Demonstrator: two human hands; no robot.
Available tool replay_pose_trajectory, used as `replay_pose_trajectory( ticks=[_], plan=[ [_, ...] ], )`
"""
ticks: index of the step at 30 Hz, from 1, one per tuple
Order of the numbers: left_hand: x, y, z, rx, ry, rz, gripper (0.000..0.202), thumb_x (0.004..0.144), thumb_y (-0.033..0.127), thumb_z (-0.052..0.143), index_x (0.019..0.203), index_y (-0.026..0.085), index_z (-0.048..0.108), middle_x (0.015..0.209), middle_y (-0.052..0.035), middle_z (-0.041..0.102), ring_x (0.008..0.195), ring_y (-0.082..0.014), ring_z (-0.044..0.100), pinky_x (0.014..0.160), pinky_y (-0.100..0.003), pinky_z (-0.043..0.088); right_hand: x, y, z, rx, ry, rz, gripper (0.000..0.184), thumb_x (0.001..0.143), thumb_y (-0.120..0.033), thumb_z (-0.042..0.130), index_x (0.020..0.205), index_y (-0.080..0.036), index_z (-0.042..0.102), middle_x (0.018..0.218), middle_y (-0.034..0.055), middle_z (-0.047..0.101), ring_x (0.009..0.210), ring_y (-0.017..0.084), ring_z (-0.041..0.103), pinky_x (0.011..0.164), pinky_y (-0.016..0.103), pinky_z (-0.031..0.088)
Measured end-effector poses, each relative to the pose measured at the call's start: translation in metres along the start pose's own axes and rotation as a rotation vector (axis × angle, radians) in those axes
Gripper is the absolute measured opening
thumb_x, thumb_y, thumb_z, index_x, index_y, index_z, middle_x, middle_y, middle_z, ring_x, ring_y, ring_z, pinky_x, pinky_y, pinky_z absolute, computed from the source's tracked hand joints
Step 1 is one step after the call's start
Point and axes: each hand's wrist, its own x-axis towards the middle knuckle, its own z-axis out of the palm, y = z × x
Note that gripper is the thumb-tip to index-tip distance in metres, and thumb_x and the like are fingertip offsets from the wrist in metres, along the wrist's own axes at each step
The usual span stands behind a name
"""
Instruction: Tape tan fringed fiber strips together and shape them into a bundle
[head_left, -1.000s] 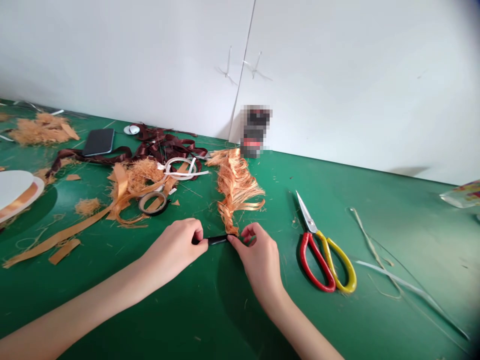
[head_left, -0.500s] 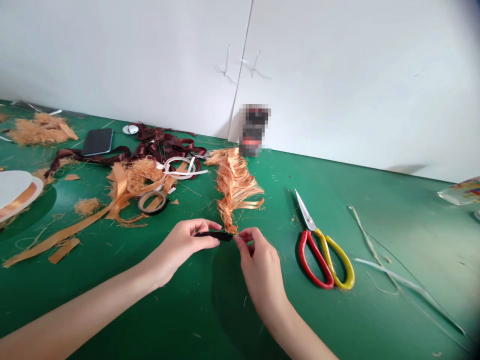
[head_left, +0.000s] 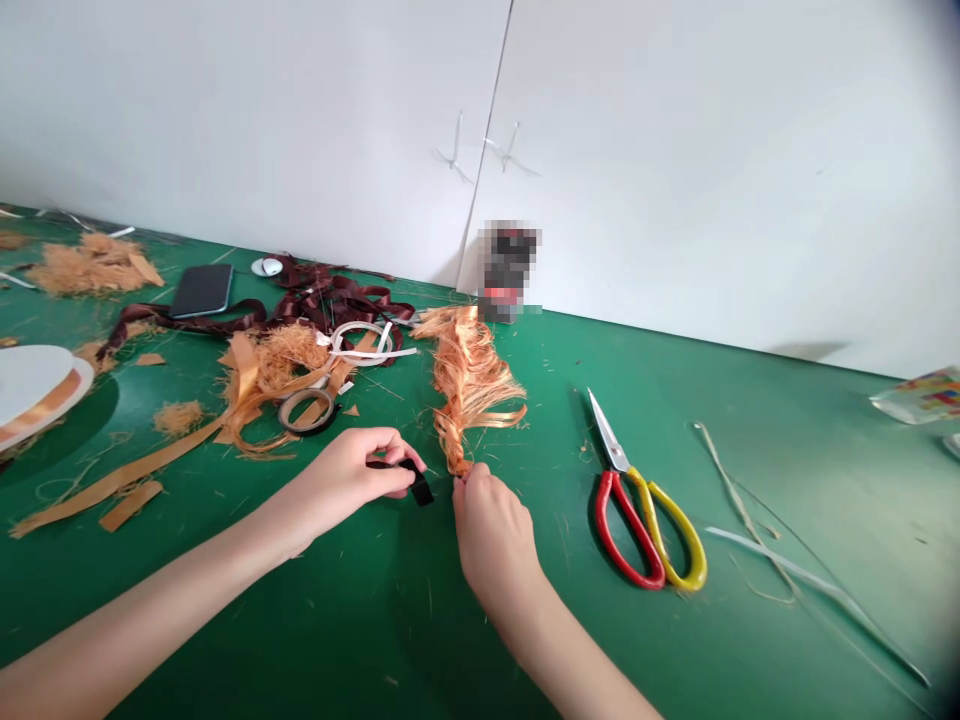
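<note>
A green work table (head_left: 750,450) fills your view, backed by white cabinet doors (head_left: 675,180) and a pixelated, unreadable object (head_left: 508,270) at their foot. The clutter sits mostly to your left: a tangle of dark red ribbon (head_left: 337,298), a black phone (head_left: 201,290), a white plate (head_left: 30,380), and a roll of tape (head_left: 306,410) among loose orange fibre and strips. The red-and-yellow-handled scissors (head_left: 637,510) lie to your right, handles toward you, apparently kept within reach of that side.

Directly in front of you, the frayed orange bundle (head_left: 469,380) lies on the table, its top near the cabinet and its twisted tail pointing toward you. Your right hand (head_left: 495,530) is closed at that tail, with the fingertips pinching the end, probably to keep the loose strands gathered. Your left hand (head_left: 345,475) is curled around a short black strip (head_left: 416,483), gripping it just clear of the bundle. Its free end pokes out beyond your fingers, which leaves it exposed near the pinched tail.
</note>
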Motion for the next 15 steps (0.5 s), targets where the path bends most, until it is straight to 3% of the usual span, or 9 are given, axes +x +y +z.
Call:
replay_pose_trajectory(
  ticks=[4,7,9,12,15],
  plan=[
    [-0.003,0.025,-0.015,0.339,0.03,0.147,0.037,0.074,0.032,0.059,0.06,0.02,0.027,0.096,-0.0033,0.069,0.082,-0.0212,0.063,0.076,-0.034,0.046,0.002,0.012,-0.027,-0.062,-0.032,-0.087,0.02,0.089,-0.004,0.044,0.096,-0.01,0.062,0.092,0.013,0.07,0.09,0.024,0.068,0.063,0.027,0.037],
    [-0.005,0.049,-0.032,0.499,0.16,0.277,0.038,0.076,0.038,0.058,0.06,0.02,0.028,0.095,-0.001,0.069,0.086,-0.0206,0.063,0.073,-0.03,0.044,0.006,0.023,-0.052,-0.087,-0.023,-0.089,0.021,0.091,-0.01,0.044,0.093,-0.012,0.065,0.094,0.0136,0.069,0.091,0.026,0.067,0.064,0.029,0.038],
    [-0.006,0.064,-0.04,0.666,0.275,0.364,0.033,0.077,0.042,0.058,0.063,0.021,0.037,0.088,0.0005,0.067,0.081,-0.0194,0.062,0.068,-0.028,0.041,0.007,0.023,-0.063,-0.098,-0.035,-0.081,0.021,0.092,-0.018,0.047,0.092,-0.013,0.067,0.095,0.0133,0.07,0.09,0.027,0.067,0.064,0.03,0.039],
    [-0.006,0.081,-0.043,0.938,0.444,0.398,0.025,0.078,0.047,0.057,0.072,0.024,0.05,0.07,0.0022,0.06,0.061,-0.017,0.055,0.057,-0.028,0.035,0.008,0.012,-0.064,-0.114,-0.09,-0.101,0.019,0.089,-0.024,0.054,0.096,-0.014,0.069,0.099,0.0135,0.071,0.095,0.027,0.067,0.069,0.03,0.043],
    [-0.005,0.088,-0.036,1.085,0.495,0.386,0.023,0.079,0.043,0.056,0.07,0.023,0.048,0.066,0.0022,0.058,0.054,-0.0154,0.048,0.053,-0.028,0.03,0.01,-0.002,-0.053,-0.123,-0.14,-0.139,0.02,0.086,-0.019,0.058,0.101,-0.012,0.07,0.101,0.0145,0.071,0.098,0.026,0.067,0.072,0.029,0.046]
  ],
)
